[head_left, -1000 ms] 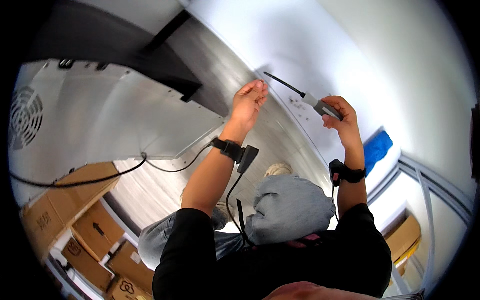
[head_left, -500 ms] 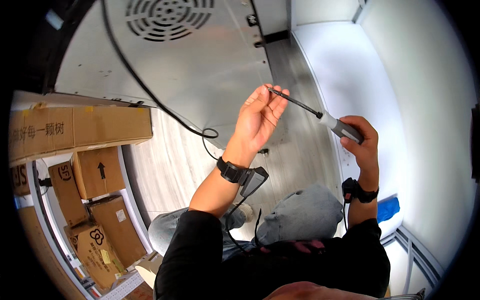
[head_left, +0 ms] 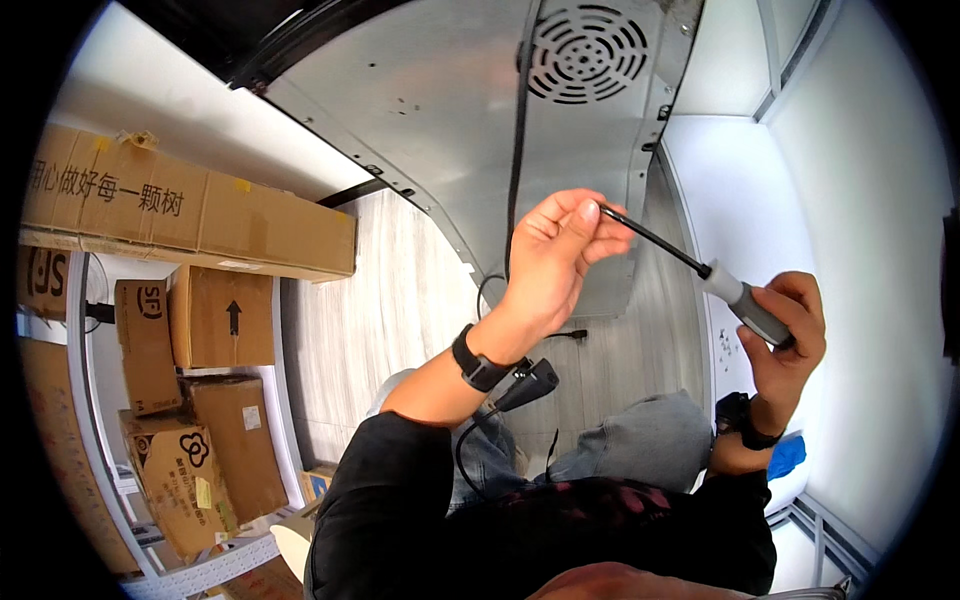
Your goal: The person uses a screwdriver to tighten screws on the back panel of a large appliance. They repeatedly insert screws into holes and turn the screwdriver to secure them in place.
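Note:
A screwdriver (head_left: 740,300) with a grey handle and a long dark shaft slants between my two hands. My right hand (head_left: 797,325) is closed around its handle. At the other end, the thumb and fingers of my left hand (head_left: 552,265) pinch the tip; whether a small part sits there too is hidden by the fingers. Beyond my left hand stands a large grey metal panel (head_left: 440,130) with a round slotted vent (head_left: 585,60). A black cable (head_left: 518,150) hangs down across the panel and loops behind my left wrist.
Cardboard boxes (head_left: 235,440) fill a metal rack on the left, below a long carton (head_left: 270,225). To the right runs a white ledge (head_left: 735,190) with several small metal bits (head_left: 726,350) and a blue item (head_left: 787,456). A cable plug (head_left: 578,335) shows above the floor.
The view has shifted, so the panel and its vent appear farther right. Both hands and the screwdriver sit lower and farther right in the picture, held in the same grip.

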